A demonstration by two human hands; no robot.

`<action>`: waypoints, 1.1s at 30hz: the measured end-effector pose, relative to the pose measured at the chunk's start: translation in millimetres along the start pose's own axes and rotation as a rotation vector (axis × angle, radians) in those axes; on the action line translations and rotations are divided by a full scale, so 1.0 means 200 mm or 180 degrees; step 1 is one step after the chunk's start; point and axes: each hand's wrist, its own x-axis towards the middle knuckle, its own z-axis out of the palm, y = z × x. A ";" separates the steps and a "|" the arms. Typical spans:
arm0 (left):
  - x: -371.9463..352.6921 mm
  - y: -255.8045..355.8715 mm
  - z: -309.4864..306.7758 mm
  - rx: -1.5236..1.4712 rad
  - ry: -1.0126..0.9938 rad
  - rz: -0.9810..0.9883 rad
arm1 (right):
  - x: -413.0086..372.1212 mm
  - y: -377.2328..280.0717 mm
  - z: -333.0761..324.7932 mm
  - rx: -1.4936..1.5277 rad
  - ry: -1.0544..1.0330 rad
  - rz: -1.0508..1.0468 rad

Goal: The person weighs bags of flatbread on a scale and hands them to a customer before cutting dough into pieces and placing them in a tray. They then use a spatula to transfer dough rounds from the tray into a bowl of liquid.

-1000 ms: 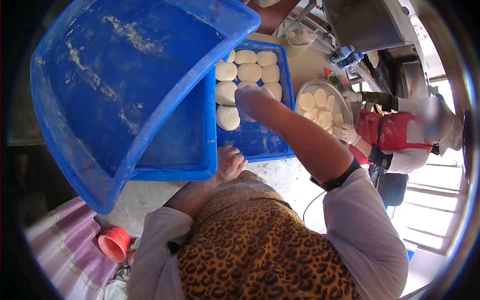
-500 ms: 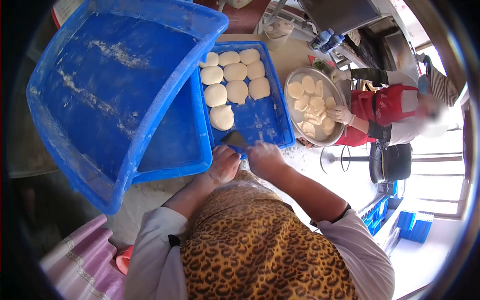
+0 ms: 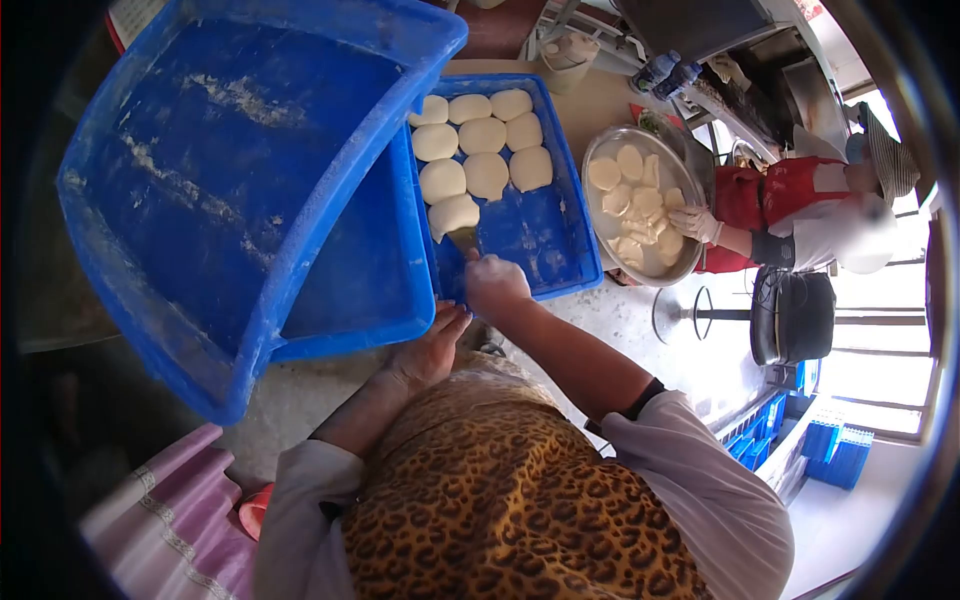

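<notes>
My right hand (image 3: pixel 497 285) is closed around the handle of a dough scraper (image 3: pixel 463 239). The scraper's blade is at the near edge of a round dough piece (image 3: pixel 453 214), partly under it as far as I can see. This piece lies nearest to me in a blue tray (image 3: pixel 566 180), with several more pale dough pieces (image 3: pixel 486 176) in rows behind it. My left hand (image 3: pixel 432 345) grips the near rim of the tray, its fingertips curled at the edge.
A second blue tray (image 3: pixel 368 270) stands left, with a floury blue tray (image 3: pixel 220 190) tilted over it. To the right, a person in a red apron (image 3: pixel 790 190) has a gloved hand (image 3: pixel 697 224) in a metal basin (image 3: pixel 652 279) of flat dough pieces. A white bucket (image 3: pixel 568 58) stands behind.
My right hand has pushed the scraper forward to the nearest dough piece, which now sits closer to the others. The other person's second gloved hand has left the basin's rim.
</notes>
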 end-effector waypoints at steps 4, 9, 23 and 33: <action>0.03 0.00 -0.06 0.0106 -0.0236 0.0014 | -0.09 0.28 0.13 0.1405 0.1323 -0.0322; 0.02 -0.02 -0.02 0.0009 -0.0287 -0.0119 | -0.51 0.57 -0.02 0.1984 0.2722 -0.0734; 0.14 0.11 -0.03 0.0296 -0.0207 -0.0270 | -0.59 1.32 -0.05 0.6356 0.1421 0.1780; 0.53 0.11 0.08 0.0505 -0.1286 -0.1084 | -0.45 1.22 -0.32 0.4672 0.1269 0.0993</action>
